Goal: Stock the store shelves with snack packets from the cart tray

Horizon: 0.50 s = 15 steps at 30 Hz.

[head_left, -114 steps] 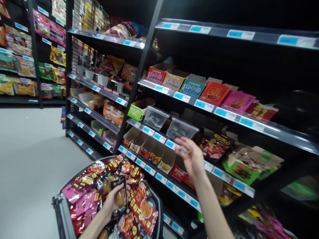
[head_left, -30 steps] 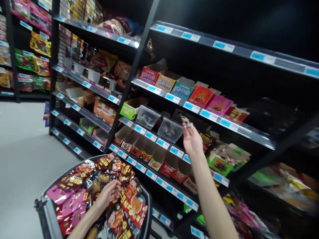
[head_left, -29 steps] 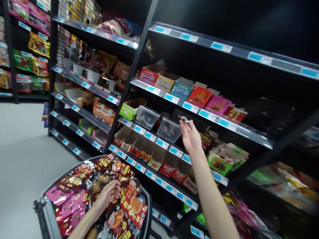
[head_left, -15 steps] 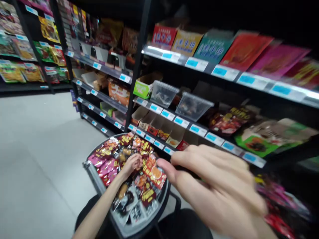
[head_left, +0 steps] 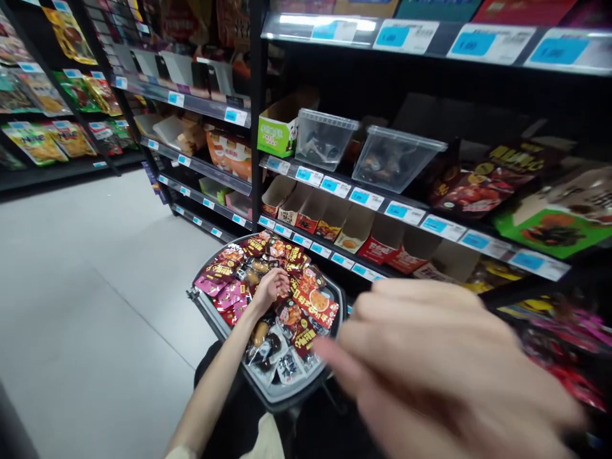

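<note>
Nearest of all is the right hand (head_left: 444, 376), one large blurred shape low and close to the camera. Its fingers (head_left: 344, 357) are loosely spread and point left; nothing shows between them, though the blur hides whether the palm holds anything.

Just past those fingertips, to their left, stands one basket (head_left: 224, 328) heaped with snack packets (head_left: 306, 306), too many and too overlapped to count, mostly red, pink and dark. The left hand (head_left: 271, 287) lies on top of the heap near its middle, fingers curled down onto the packets and touching them; whether they have closed on one cannot be told.

Beyond the left hand runs a shelf row of open cartons (head_left: 335, 223), about seven side by side, with blue price tags (head_left: 335, 187) along the rails. One row up, above and beyond the right fingers, sit two clear tubs (head_left: 396, 159), and left of them one green box (head_left: 276, 131). Right of the tubs lie dark and green packs (head_left: 549, 223).

Farthest, left of both hands across the grey floor (head_left: 71, 306), more shelves carry hanging bags (head_left: 36, 137).
</note>
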Motion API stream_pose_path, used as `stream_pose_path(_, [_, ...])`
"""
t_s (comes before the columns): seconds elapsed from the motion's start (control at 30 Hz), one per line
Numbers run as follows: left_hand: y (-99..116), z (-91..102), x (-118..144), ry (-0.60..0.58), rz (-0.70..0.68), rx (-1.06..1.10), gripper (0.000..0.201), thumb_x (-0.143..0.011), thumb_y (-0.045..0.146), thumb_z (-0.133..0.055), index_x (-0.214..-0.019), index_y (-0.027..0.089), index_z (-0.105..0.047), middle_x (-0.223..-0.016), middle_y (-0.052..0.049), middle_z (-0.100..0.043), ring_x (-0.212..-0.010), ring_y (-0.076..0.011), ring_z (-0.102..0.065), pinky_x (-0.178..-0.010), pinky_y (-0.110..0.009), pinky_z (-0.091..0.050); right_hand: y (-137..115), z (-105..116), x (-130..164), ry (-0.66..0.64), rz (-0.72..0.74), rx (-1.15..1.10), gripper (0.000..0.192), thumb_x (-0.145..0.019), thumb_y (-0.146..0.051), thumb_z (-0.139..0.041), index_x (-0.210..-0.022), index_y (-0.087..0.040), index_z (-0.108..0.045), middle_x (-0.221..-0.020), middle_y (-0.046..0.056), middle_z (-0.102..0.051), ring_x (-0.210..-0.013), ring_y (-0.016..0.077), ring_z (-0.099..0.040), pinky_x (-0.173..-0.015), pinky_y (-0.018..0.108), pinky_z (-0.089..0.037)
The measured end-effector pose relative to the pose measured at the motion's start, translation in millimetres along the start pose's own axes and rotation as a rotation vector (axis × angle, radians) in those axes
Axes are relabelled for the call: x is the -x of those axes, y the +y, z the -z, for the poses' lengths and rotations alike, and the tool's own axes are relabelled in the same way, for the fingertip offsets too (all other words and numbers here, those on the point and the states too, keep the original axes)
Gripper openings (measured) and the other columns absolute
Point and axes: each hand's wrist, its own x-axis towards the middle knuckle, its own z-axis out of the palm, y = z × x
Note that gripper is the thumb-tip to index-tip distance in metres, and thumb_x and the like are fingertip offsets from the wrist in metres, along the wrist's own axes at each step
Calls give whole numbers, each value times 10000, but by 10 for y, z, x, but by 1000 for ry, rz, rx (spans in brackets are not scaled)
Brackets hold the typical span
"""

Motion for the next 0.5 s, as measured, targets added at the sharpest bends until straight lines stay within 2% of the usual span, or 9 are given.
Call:
stream_pose_path(0.1, [8,4,21,-41,-30,-9,328,-862,474,-696,-949,163,-641,-801,-51,-652,-704,-155,-603,-655,-275,-478,625,-451,303,56,-119,-137,102,-936,-201,-601,-862,-265,-630,-709,-15,-648,-606,148,-576,-592,290,-473])
stream_pose_path(0.17, [17,-9,37,-63,-42,-28,322,-869,465,-699,-960,162,-640,-821,-41,-656,-713,-142,-610,-672,-269,-487,1121,-836,621,28,-390,-147,121,-937,-198,-536,-1003,-241,-628,-956,44,-707,-766,175,-656,-649,293,-514])
stream_pose_path(0.23, [22,-24,47,-60,-38,-44,308,-859,447,-713,-958,165,-638,-826,-32,-658,-716,-133,-617,-678,-264,-489,1534,-1195,972,-139,-642,-95,192,-928,-215,-513,-1085,-208,-623,-1116,105,-688,-863,205,-684,-672,303,-533])
stream_pose_path(0.27, [22,-30,49,-55,-33,-55,302,-846,434,-726,-954,165,-639,-825,-29,-660,-717,-131,-620,-680,-261,-489,1679,-1341,1132,-289,-731,-26,229,-928,-232,-527,-1131,-199,-625,-1149,124,-685,-942,230,-685,-751,329,-542])
stream_pose_path(0.33, [16,-37,46,-42,-31,-81,294,-813,406,-754,-939,163,-644,-816,-25,-664,-716,-128,-625,-674,-253,-482,1834,-1548,1363,-635,-785,52,392,-911,-312,-622,-1281,-185,-593,-1249,156,-673,-1123,289,-647,-905,382,-514])
stream_pose_path(0.37, [11,-38,43,-34,-35,-99,289,-801,393,-762,-931,162,-648,-811,-23,-666,-717,-128,-626,-674,-251,-480,1858,-1614,1420,-761,-788,72,489,-903,-354,-657,-1348,-177,-559,-1291,170,-662,-1186,311,-619,-956,399,-489])
stream_pose_path(0.43, [0,-36,37,-23,-36,-140,270,-800,375,-759,-928,162,-653,-810,-21,-669,-726,-129,-630,-682,-252,-481,1851,-1704,1424,-873,-772,99,599,-905,-412,-674,-1421,-160,-505,-1349,195,-638,-1248,336,-581,-997,416,-460])
stream_pose_path(0.5, [-9,-32,35,-23,-27,-179,250,-815,365,-745,-936,167,-654,-816,-19,-672,-738,-130,-633,-692,-254,-483,1825,-1777,1343,-865,-745,141,594,-930,-426,-644,-1435,-154,-490,-1368,209,-628,-1268,344,-563,-1011,425,-448])
